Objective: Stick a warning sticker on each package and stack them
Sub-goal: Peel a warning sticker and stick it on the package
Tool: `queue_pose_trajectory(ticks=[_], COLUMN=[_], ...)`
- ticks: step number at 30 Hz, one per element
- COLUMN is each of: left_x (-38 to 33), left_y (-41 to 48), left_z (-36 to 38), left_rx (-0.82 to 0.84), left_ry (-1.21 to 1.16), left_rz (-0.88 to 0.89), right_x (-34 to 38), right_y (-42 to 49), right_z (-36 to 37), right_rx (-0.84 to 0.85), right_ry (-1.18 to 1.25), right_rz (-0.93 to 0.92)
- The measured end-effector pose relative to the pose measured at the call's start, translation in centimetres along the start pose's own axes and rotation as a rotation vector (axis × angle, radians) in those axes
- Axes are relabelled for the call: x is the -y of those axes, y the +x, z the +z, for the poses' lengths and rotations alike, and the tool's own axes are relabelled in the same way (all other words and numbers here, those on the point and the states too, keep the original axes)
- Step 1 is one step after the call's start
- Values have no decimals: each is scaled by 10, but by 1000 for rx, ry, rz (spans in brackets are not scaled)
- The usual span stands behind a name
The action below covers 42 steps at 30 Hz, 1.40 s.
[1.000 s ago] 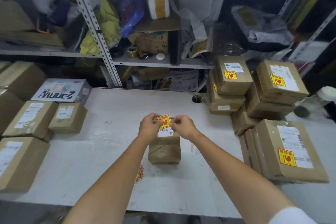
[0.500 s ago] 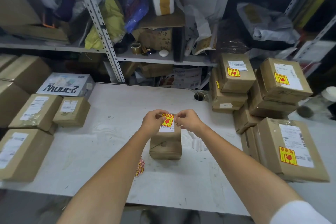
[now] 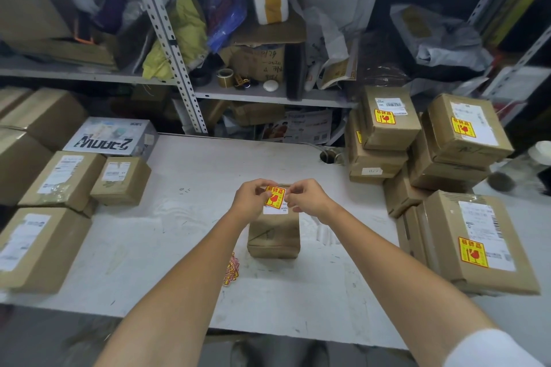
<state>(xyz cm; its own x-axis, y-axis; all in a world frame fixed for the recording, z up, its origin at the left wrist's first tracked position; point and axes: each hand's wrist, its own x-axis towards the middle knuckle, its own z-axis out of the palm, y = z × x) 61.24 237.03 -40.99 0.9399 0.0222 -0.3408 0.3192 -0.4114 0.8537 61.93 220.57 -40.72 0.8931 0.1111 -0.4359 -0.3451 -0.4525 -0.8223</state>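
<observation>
While a small brown cardboard package [image 3: 273, 232] stands mid-worktop [image 3: 179, 232], nearer the front edge, a yellow-and-red warning sticker [image 3: 275, 198] sits over its top label, pinched by the left hand [image 3: 252, 198] and right hand [image 3: 308, 197]. Stickered brown boxes [image 3: 468, 235] are stacked at the right edge.

Scuffed white table [image 3: 185, 235] — small brown package [image 3: 273, 237] mid-table, loose stickers [image 3: 232, 270] beside it, parcel stacks [image 3: 447, 176] at both ends.
</observation>
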Motion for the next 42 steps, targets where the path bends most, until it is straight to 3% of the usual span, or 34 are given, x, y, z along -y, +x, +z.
queue_pose_trajectory(ticks=[6, 11, 17, 42], left_x=[1, -1, -4, -8], left_y=[-3, 2, 3, 0], left_z=[0, 13, 18, 20], left_rx=[-41, -121, 34, 9], left_ry=[23, 232, 88, 97], left_rz=[-18, 31, 69, 73], right_x=[0, -3, -5, -7], right_y=[-3, -2, -3, -10], right_z=[5, 7, 1, -7], right_rx=[15, -15, -35, -4], right_ry=[37, 90, 106, 140], right_rz=[-2, -9, -18, -25])
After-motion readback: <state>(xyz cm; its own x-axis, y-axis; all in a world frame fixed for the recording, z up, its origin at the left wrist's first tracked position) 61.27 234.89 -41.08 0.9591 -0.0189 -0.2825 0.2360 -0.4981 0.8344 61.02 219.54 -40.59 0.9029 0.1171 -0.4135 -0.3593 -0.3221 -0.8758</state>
